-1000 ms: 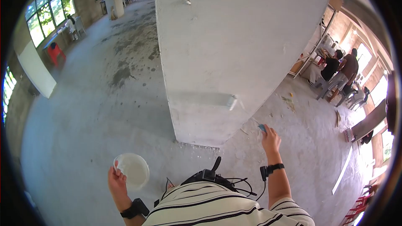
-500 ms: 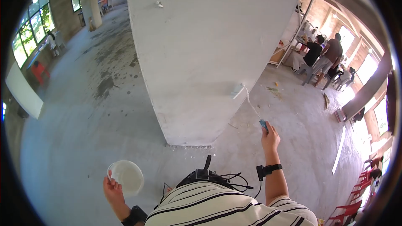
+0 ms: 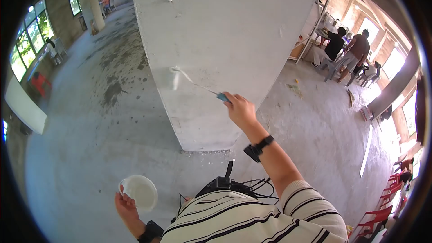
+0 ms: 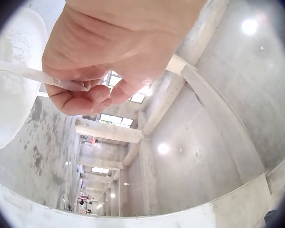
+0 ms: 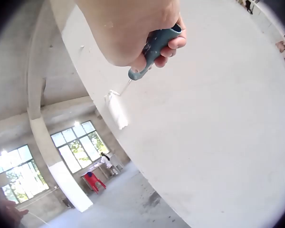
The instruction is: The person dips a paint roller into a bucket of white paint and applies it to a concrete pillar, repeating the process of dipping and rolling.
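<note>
In the head view the right hand [image 3: 242, 111] grips the blue-green handle [image 3: 222, 97] of a paint roller. Its white roller head [image 3: 175, 80] is at the face of a white pillar [image 3: 216, 31], near the left edge. The right wrist view shows fingers curled round the handle [image 5: 154, 50], with the roller head [image 5: 117, 112] at the pillar's edge. Low on the left, the left hand [image 3: 127, 207] holds a white bucket [image 3: 155, 193] by its rim or handle. Up close in the left wrist view, the curled fingers of the left hand [image 4: 104, 52] grip a white strip [image 4: 28, 72] across the bucket [image 4: 19, 114].
Black cables [image 3: 258, 188] lie at the person's waist. Several people sit or stand by a rack [image 3: 310, 40] at the right. Red chairs [image 3: 375, 218] line the lower right. Wet patches [image 3: 114, 91] mark the floor left of the pillar.
The right hand has moved left and up with the roller, whose head went from the pillar's right part to near its left edge. The left hand still holds the bucket, almost in place.
</note>
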A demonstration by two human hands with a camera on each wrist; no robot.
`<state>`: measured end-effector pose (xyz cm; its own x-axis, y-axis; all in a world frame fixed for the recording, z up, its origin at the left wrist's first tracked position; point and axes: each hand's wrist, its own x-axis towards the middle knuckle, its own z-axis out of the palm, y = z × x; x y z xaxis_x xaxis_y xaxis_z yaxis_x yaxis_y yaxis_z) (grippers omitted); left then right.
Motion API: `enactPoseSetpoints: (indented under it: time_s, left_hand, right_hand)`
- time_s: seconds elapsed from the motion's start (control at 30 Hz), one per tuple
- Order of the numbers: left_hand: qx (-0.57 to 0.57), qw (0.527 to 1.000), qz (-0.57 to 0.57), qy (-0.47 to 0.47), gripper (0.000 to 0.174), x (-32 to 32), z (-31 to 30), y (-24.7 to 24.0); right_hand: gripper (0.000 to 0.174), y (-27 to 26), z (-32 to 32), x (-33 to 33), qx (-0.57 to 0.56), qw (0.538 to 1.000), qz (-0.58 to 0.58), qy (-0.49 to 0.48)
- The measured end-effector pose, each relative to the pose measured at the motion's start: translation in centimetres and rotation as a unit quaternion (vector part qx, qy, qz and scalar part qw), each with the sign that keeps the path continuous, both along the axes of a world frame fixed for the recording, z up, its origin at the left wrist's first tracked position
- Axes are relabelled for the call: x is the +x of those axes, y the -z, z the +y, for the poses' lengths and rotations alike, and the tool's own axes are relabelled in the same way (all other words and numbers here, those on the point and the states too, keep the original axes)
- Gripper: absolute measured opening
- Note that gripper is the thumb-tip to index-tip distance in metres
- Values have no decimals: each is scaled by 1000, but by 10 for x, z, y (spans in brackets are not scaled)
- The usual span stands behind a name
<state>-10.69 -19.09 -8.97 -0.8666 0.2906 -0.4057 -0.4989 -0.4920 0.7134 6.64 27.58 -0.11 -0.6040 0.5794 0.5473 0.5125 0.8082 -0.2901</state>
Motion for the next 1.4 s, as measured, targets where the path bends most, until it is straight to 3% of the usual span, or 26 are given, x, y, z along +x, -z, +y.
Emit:
enactPoseSetpoints:
  time_s: [0.13,0.23,0.6,0.83,0.9,1.17,1.3,1.4]
  left_hand:
    - [-3,999,-8,-31,35,3,0,0]
    - [-4,1000,-4,-30,35,2,-7,5]
    - [-13,1000,23,-8,36,4,5,-1]
    - [29,998,31,42,37,-1,14,4]
    - [31,998,34,46,36,-1,16,2]
    - [-7,999,25,33,37,5,26,-8]
    - [-13,1000,10,24,37,5,29,-13]
    - [-22,1000,-7,12,37,2,30,-9]
  right_hand:
    - [26,-13,5,-37,21,998,-5,-57]
    - [25,-8,14,-27,59,997,7,-41]
    - [27,-13,50,183,85,981,-56,167]
    - [25,-39,37,245,99,957,-73,263]
    - [25,-46,42,253,97,953,-24,286]
    - [25,-61,52,238,89,957,-26,275]
    - [27,-64,42,190,72,970,-19,230]
    - [26,-62,41,141,57,990,19,128]
